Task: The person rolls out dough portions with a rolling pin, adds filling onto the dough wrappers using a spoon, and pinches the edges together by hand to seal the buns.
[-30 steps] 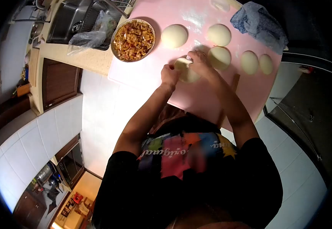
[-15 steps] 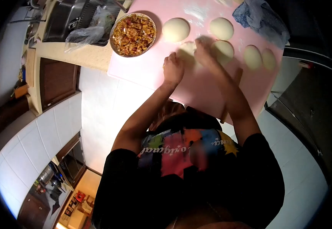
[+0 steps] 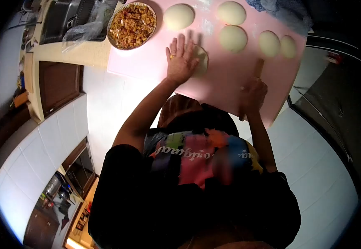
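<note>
My left hand (image 3: 181, 61), with a ring on one finger, has its fingers spread. It lies at the left side of a flattened piece of dough (image 3: 202, 60), partly covering it. On the right of the pink mat (image 3: 218, 83), my right hand (image 3: 254, 95) closes around a wooden rolling pin (image 3: 259, 68); the pin's upper end shows above the hand and its lower tip below. Several smooth pale dough rounds sit farther back, among them one dough ball (image 3: 179, 16) beyond my left hand and another dough ball (image 3: 233, 38) up from the rolling pin.
A striped-rim bowl of chopped filling (image 3: 132, 26) stands at the mat's left edge. Behind it are a clear plastic bag (image 3: 87, 31) and a sink (image 3: 58, 23). A blue cloth (image 3: 286, 16) lies at the back right. Two smaller dough rounds sit near the right edge.
My right hand has left the dough and moved right and down onto the rolling pin. My left hand has opened, fingers spreading from a curled pose. The whole view has shifted slightly.
</note>
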Demonstrator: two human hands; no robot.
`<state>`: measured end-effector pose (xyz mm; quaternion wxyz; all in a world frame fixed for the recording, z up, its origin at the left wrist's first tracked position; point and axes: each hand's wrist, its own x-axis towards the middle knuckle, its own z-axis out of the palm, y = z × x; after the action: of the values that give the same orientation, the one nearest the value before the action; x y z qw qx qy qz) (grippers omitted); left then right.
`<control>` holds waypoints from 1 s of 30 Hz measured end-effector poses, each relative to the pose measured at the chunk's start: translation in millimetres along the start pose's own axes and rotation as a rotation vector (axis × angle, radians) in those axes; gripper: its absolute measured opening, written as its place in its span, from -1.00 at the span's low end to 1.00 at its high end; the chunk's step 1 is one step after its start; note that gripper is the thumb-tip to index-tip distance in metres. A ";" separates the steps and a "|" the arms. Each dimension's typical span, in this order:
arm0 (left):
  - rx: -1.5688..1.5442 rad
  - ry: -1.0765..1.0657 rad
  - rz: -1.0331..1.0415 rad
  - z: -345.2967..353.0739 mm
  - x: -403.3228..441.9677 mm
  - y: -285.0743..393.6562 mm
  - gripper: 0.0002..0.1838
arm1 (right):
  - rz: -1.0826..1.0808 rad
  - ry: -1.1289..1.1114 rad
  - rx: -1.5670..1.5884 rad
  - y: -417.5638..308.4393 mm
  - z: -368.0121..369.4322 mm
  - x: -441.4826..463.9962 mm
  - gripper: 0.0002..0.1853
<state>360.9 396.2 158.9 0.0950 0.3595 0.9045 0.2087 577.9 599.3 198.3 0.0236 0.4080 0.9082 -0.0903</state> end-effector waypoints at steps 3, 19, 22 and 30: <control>-0.088 0.076 0.014 -19.2 -10.9 -13.4 -0.18 | 0.090 -0.098 0.108 20.4 -6.7 5.1 -0.43; 0.291 -0.102 0.062 -30.1 -44.1 -34.2 -0.22 | -0.899 0.087 0.056 -131.0 23.8 26.4 -0.46; 0.274 0.108 -0.033 -16.6 7.5 -51.6 -0.13 | -0.843 0.158 -0.160 -164.7 25.4 81.2 -0.41; 0.136 -0.158 -0.024 -20.5 -68.2 -22.8 -0.13 | -0.858 0.089 -0.003 -115.4 41.3 3.2 -0.37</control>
<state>389.7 327.8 168.5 0.1437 0.3697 0.9106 0.1165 488.5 519.0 174.0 -0.0546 -0.0034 0.9959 -0.0727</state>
